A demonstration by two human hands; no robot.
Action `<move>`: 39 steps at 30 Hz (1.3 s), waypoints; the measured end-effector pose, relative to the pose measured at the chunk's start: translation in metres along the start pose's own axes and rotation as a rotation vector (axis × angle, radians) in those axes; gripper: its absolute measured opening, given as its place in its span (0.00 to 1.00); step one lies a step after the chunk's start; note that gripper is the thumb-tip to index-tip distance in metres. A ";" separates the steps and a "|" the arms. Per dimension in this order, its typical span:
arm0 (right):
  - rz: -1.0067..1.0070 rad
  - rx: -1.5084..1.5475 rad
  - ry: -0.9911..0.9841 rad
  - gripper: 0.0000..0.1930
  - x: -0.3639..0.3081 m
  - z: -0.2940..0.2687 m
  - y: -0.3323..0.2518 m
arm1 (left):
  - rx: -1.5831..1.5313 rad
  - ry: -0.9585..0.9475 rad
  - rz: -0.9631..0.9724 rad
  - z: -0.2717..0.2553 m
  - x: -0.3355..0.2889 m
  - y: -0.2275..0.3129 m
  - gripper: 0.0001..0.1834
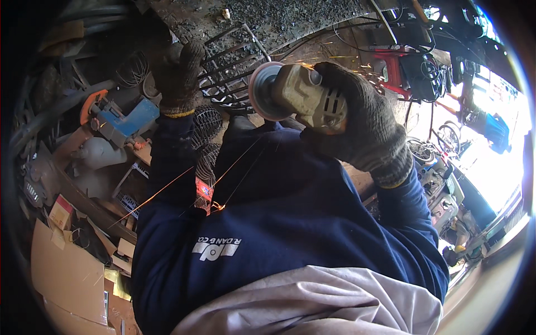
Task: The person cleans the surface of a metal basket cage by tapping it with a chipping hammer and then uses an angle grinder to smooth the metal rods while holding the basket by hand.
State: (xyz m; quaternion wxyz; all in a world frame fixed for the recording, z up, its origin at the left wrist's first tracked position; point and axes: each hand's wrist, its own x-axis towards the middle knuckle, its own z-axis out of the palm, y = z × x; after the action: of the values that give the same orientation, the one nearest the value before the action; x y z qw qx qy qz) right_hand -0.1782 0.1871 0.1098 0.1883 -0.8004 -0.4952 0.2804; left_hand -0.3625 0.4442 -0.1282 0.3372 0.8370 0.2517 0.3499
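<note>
My right hand (365, 120), in a dark knitted glove, is wrapped around the body of an angle grinder (312, 100). The grinder's round disc (264, 92) is beside a rack of welded metal bars (237, 70), and orange sparks fly around them. I cannot tell exactly where the disc touches the metal. My left hand (181, 75), gloved the same way, is up at the left end of the rack. Its fingers are lost in deep shadow, so their grip does not show.
Behind the rack lies a dark work surface (301, 19) strewn with grit. A blue and orange machine (131, 120) stands at left, above cardboard (67, 273). Coiled wire (206, 125) is by my left sleeve. Far right are a red stand (391, 72) and bicycles (446, 137).
</note>
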 end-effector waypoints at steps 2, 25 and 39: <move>-0.043 -0.075 0.034 0.44 0.001 -0.002 -0.007 | 0.054 -0.044 0.004 -0.001 0.002 0.007 0.12; -0.059 -0.281 -0.012 0.43 0.027 -0.010 -0.021 | 0.040 0.084 0.280 -0.010 0.017 0.031 0.33; 0.023 -0.152 -0.133 0.44 0.030 -0.018 -0.017 | 0.236 -0.091 0.135 -0.015 0.015 0.038 0.14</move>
State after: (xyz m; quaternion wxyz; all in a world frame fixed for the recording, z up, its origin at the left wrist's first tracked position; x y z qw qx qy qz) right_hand -0.1671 0.2211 0.1257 0.0907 -0.7976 -0.5174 0.2966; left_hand -0.3574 0.4349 -0.0862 0.2231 0.9008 0.2187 0.3015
